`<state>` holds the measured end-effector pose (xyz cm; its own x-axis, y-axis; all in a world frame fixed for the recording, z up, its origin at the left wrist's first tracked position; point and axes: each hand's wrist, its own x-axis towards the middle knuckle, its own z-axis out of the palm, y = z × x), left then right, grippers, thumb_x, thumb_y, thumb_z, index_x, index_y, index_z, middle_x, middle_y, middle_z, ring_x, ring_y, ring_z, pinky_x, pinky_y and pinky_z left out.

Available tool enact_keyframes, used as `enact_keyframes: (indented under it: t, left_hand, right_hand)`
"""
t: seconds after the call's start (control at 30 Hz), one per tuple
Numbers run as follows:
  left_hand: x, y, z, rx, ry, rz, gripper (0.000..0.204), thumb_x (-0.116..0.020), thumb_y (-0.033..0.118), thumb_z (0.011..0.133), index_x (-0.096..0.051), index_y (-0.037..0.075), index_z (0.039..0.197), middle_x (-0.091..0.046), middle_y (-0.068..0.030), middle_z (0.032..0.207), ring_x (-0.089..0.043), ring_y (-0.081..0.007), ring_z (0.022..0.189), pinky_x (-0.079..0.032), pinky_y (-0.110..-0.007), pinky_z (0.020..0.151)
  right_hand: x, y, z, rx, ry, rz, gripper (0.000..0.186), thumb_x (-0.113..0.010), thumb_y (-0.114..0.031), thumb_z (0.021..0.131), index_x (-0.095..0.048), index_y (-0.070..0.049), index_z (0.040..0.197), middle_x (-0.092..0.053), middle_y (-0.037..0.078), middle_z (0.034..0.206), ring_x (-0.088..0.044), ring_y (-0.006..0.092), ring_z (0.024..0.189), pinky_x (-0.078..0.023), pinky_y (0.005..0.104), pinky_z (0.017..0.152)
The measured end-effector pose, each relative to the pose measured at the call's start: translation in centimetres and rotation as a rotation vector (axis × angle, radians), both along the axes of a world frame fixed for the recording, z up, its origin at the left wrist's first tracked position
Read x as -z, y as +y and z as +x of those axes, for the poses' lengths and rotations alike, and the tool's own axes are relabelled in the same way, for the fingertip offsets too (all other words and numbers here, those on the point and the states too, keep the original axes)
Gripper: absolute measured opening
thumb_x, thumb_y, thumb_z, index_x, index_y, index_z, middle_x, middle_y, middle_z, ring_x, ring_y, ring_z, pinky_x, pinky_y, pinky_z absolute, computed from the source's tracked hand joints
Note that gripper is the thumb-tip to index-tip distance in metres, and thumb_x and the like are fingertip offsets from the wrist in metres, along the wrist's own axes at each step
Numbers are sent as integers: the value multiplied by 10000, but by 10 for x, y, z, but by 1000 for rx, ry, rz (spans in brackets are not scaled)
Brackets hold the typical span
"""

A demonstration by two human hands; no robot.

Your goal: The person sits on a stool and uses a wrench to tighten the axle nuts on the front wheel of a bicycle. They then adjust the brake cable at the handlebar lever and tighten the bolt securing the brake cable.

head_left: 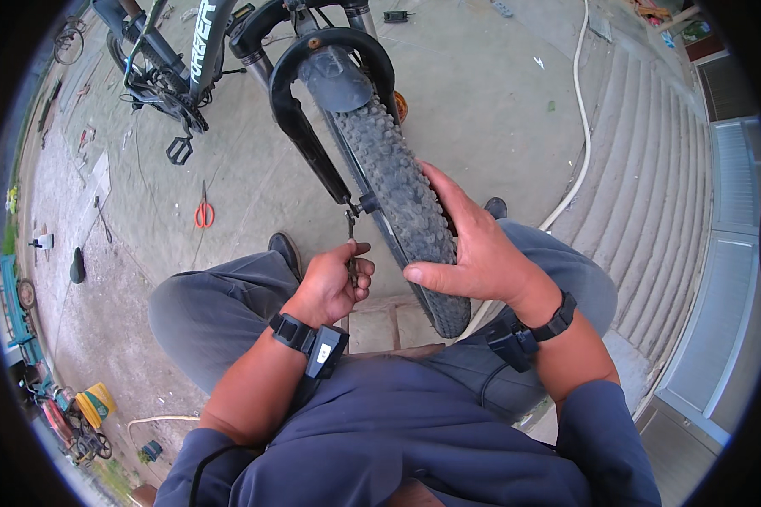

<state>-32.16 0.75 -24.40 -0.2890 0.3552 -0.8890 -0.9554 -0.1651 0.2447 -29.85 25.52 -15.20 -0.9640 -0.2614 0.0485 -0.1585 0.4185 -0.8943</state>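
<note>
A knobby black front tire (400, 190) stands between my legs, with a mudguard (334, 80) above it and a black suspension fork (304, 135) beside it. My left hand (336, 279) is closed round a slim metal wrench (351, 228), whose upper end is at the axle area (359, 205) at the foot of the fork. My right hand (473, 249) grips the tire, thumb across its near side, the other fingers partly hidden behind it.
Orange-handled scissors (204, 213) lie on the concrete at left, near a long thin tool (103, 218). A bicycle frame with pedal (180, 149) is at upper left. A white hose (583, 118) runs along broad steps (643, 194) at right. Carts and yellow containers (93, 403) sit lower left.
</note>
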Motion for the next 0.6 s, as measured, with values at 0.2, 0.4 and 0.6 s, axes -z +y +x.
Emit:
enact_keyframes:
  t: [0.2, 0.4, 0.6]
  left_hand:
    - [4, -6, -12, 30, -16, 5, 327, -401, 295, 1115, -562, 47, 1255, -643, -69, 800, -552, -157, 608, -452, -307, 563]
    - [4, -8, -23, 60, -30, 27, 330, -409, 299, 1116, -550, 41, 1267, -663, -84, 825, -582, -183, 622, -468, -318, 573]
    - [48, 9, 15, 212, 153, -37, 311, -478, 256, 1102, -512, 20, 1300, -712, -121, 895, -723, -253, 796, -557, -366, 673]
  right_hand:
    - [-1, 3, 1, -16, -62, -33, 1150, -842, -514, 760, -257, 11, 1600, -465, 256, 1517, -477, 364, 1419, -370, 430, 1173]
    - [0, 4, 0, -25, -47, -28, 1147, -841, -504, 760, -255, 11, 1601, -464, 254, 1517, -481, 361, 1414, -372, 427, 1170]
    - [-2, 2, -1, -6, -53, -41, 1133, -834, -501, 769, -266, 23, 1598, -475, 257, 1508, -483, 359, 1413, -377, 427, 1166]
